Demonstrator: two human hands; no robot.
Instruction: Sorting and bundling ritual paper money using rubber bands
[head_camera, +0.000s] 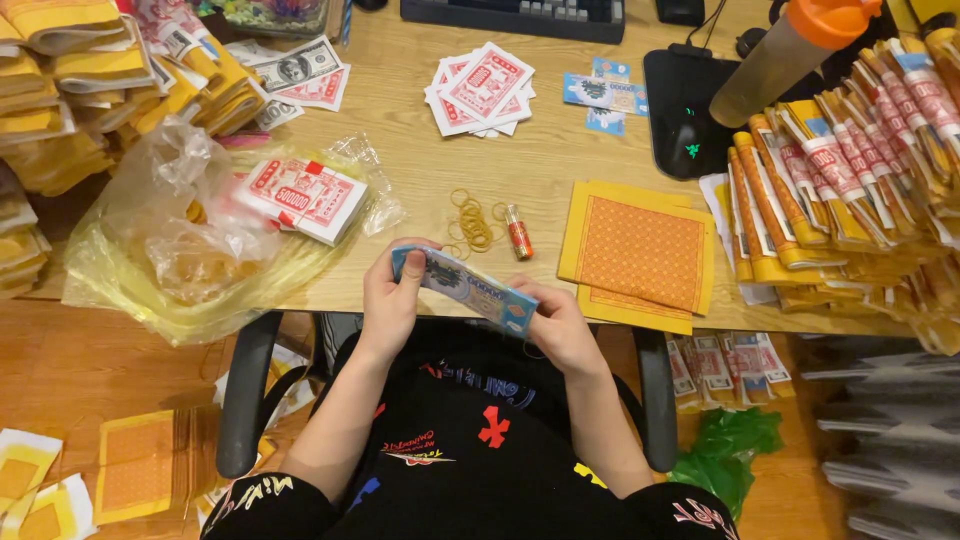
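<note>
The left hand (388, 300) grips one end of a bundle of blue paper notes (465, 289), fingers curled over its upper edge and thumb beneath. The right hand (562, 328) clamps the opposite, lower end, fingers folded around the bundle's corner. The bundle spans the gap between both hands, tilted down toward the person's right, and sits just off the near edge of the wooden desk (540, 160), above the lap.

Open room is limited to a bare strip of desk directly ahead of the hands. In that strip lie a loose pile of rubber bands (474, 222) and, just beside it, a small red tube (518, 232) — both near the hands but not touching them. To the right of the strip, a stack of orange-and-yellow square papers (640, 255) overhangs the near desk edge, close to the right hand. To the left, a crumpled clear-and-yellow plastic bag (190, 245) spills over the same edge and bears a banded red-and-white note bundle (303, 197).

Farther out, a fan of red-and-white notes (480, 90) and a few blue notes (603, 95) rest mid-desk. A black mouse pad (690, 110) with a mouse sits to the right rear, next to a bottle with an orange cap (790, 50). Rolled yellow paper packets (850, 190) fill the right margin — folded yellow stacks (80, 80) fill the left. Chair armrests (243, 390) flank the person's arms on both sides.
</note>
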